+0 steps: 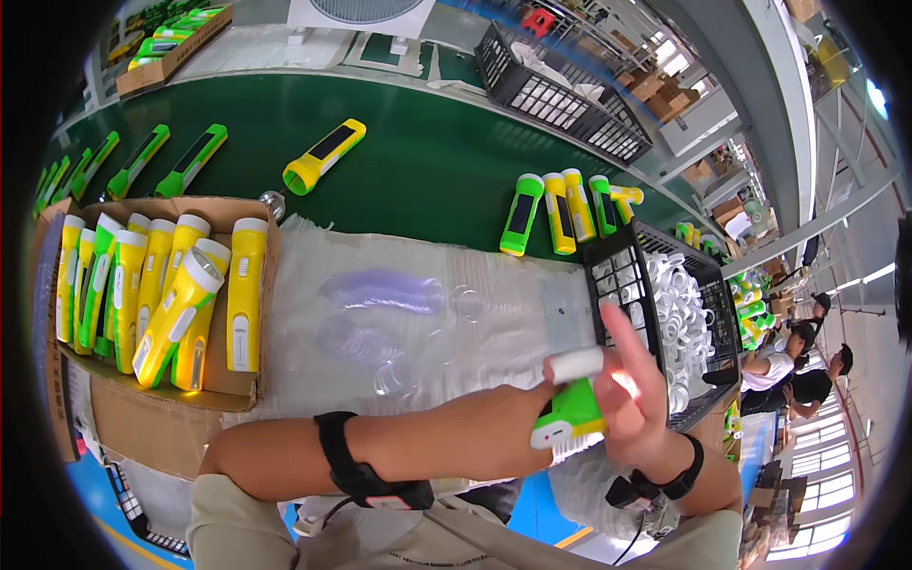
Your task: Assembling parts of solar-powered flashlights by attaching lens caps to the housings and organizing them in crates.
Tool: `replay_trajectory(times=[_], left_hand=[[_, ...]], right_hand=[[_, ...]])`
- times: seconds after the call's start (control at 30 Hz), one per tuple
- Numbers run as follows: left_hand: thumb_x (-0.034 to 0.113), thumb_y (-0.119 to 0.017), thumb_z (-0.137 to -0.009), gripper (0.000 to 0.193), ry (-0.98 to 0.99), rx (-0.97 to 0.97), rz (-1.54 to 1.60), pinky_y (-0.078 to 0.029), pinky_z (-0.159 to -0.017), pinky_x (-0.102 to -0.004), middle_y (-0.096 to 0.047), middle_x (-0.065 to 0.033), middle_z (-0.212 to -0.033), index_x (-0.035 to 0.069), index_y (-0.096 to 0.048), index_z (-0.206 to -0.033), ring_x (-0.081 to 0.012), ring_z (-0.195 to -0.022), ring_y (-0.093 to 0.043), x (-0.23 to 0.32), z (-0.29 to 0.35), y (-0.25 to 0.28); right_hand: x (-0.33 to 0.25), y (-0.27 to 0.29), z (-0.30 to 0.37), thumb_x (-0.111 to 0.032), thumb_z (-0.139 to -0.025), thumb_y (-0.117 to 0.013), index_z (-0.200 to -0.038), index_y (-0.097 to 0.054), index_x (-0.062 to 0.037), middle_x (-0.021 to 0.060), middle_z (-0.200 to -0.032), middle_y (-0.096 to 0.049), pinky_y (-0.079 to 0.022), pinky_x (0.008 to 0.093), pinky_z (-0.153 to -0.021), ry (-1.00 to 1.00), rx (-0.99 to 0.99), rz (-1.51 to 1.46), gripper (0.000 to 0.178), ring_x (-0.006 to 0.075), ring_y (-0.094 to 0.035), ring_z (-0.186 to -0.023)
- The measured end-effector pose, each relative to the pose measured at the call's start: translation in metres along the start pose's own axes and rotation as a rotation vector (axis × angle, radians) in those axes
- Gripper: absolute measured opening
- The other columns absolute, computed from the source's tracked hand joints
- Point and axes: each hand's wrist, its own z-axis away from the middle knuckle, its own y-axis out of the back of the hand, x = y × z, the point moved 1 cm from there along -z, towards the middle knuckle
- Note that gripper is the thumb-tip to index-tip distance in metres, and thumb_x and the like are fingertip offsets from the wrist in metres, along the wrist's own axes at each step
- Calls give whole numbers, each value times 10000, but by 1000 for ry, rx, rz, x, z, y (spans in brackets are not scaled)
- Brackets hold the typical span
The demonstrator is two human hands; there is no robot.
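Observation:
My left hand point(508, 429) reaches across to the right, its fingers closed around a green-and-white flashlight point(573, 410); most of the grip is hidden behind the hand. Right beside the flashlight's other side is my right hand point(635, 408), slightly blurred, its index finger stretched upward. A white wrap, apparently on one of its fingers, extends left above the flashlight; whether this hand touches the flashlight I cannot tell. Clear round lenses point(385, 290) lie in overlapping rows on the plastic-covered worktop point(513, 332) beyond my hands.
At left, a cardboard box point(249, 388) holds several yellow and green flashlights. A black crate point(708, 418) of white rings point(679, 328) stands at right. More flashlights, including a yellow one point(325, 157), lie on the green conveyor belt point(418, 171). People point(784, 366) are far right.

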Motion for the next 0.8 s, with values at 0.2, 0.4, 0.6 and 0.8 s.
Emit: replay_trajectory(times=[0.2,0.4,0.6,0.8], left_hand=[[226,-661,-728,663,-45,427,-536,-496,-629,-426,-599,-207,-909,14,-351,-1274,-384,-730,-616,16,11,12],[272,-716,-663,609,-219,802,-963,-464,-486,-312,-512,-86,-763,27,-465,-1161,-225,-576,-569,34,24,16],[202,-744,-619,539,-271,784,-999,-458,-478,-303,-531,-71,-793,36,-509,-1074,-208,-580,-560,31,26,14],[178,-690,-686,412,-265,727,-1259,-449,-486,-280,-521,-49,-787,46,-511,-1033,-174,-575,-551,32,19,13]], right_hand=[[8,-1,-14,-379,-858,-575,-1446,-63,-59,170,-1151,-534,-428,321,-856,-1,212,-17,843,187,-541,-961],[28,2,-3,-366,-747,-694,-1424,-115,-77,182,-1235,-447,-426,394,-905,88,339,-212,937,252,-521,-1055],[40,-26,6,-174,-737,-660,-1461,24,-166,188,-1324,-375,-353,488,-1013,374,311,-813,996,367,-469,-1170],[63,-33,12,-269,-751,-679,-1443,-122,-119,175,-1329,-386,-358,472,-1013,336,499,-689,901,347,-447,-1204]])
